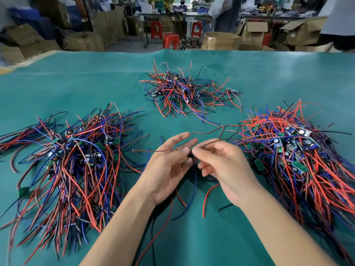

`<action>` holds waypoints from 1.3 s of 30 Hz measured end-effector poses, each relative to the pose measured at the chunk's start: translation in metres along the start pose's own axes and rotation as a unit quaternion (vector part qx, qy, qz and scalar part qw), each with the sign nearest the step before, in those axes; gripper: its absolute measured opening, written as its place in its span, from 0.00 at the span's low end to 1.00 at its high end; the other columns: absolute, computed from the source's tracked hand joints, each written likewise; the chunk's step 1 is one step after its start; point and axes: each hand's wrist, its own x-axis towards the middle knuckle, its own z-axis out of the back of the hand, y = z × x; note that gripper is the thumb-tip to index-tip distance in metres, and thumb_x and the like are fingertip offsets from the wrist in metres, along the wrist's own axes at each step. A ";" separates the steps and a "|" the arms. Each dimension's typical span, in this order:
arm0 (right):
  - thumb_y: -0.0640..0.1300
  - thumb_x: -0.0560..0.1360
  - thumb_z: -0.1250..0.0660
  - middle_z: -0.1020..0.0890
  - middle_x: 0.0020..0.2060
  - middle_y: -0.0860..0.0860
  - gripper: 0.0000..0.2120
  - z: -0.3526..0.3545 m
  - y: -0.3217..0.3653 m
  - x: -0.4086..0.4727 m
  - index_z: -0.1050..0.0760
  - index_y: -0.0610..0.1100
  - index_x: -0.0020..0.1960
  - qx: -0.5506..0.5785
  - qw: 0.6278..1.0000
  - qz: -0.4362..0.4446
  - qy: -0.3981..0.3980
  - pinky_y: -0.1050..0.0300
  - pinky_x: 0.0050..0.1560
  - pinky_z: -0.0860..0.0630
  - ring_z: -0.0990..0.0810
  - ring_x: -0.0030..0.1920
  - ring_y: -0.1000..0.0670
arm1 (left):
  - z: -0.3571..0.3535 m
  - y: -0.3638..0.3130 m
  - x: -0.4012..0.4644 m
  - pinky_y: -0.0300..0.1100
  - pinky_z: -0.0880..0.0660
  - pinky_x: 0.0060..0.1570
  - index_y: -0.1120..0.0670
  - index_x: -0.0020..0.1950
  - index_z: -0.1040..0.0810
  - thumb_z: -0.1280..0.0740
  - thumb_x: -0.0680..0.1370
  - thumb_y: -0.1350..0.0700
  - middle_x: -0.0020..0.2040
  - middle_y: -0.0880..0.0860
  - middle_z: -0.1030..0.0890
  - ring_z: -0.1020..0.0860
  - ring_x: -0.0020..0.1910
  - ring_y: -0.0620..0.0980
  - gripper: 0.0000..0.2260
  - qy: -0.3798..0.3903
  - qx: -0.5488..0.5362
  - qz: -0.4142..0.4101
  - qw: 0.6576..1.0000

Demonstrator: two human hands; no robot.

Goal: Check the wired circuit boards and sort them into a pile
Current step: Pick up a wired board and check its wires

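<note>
Green mat (96, 83), hands hiding board (190, 155)

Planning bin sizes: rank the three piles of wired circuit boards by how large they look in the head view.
1-2. Left pile and right pile: similar spread, both cut off by the frame, so unranked.
3. Far centre pile: clearly smallest, though greater distance shrinks it.

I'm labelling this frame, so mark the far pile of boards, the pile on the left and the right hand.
far pile (184, 93): head view, on the tangled middle of its wires.
left pile (76, 156): head view, on the wires at its centre.
right hand (226, 166): head view, on the back of the hand.
</note>
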 end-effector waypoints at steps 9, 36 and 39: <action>0.39 0.73 0.23 0.17 0.30 0.48 0.05 0.004 0.002 0.001 0.16 0.41 0.38 -0.024 0.991 0.089 -0.099 0.60 0.30 0.26 0.21 0.30 0.52 | -0.005 0.010 -0.002 0.40 0.19 0.47 0.61 0.47 0.21 0.28 0.72 0.61 0.44 0.56 0.19 0.19 0.40 0.50 0.07 -0.020 0.095 -0.025 0.995; 0.32 0.75 0.28 0.15 0.36 0.48 0.04 0.006 0.002 0.000 0.18 0.40 0.45 0.099 0.991 0.053 -0.076 0.63 0.32 0.25 0.20 0.32 0.52 | -0.008 0.001 -0.007 0.45 0.19 0.48 0.56 0.53 0.19 0.32 0.74 0.64 0.45 0.56 0.17 0.16 0.47 0.55 0.09 0.042 0.019 0.008 0.999; 0.32 0.76 0.29 0.15 0.36 0.48 0.05 0.008 0.002 0.001 0.18 0.40 0.44 0.087 0.989 0.076 -0.094 0.61 0.34 0.25 0.19 0.32 0.51 | -0.010 -0.001 -0.006 0.50 0.18 0.47 0.58 0.49 0.16 0.37 0.72 0.65 0.43 0.57 0.18 0.16 0.49 0.60 0.12 0.051 -0.025 0.023 0.998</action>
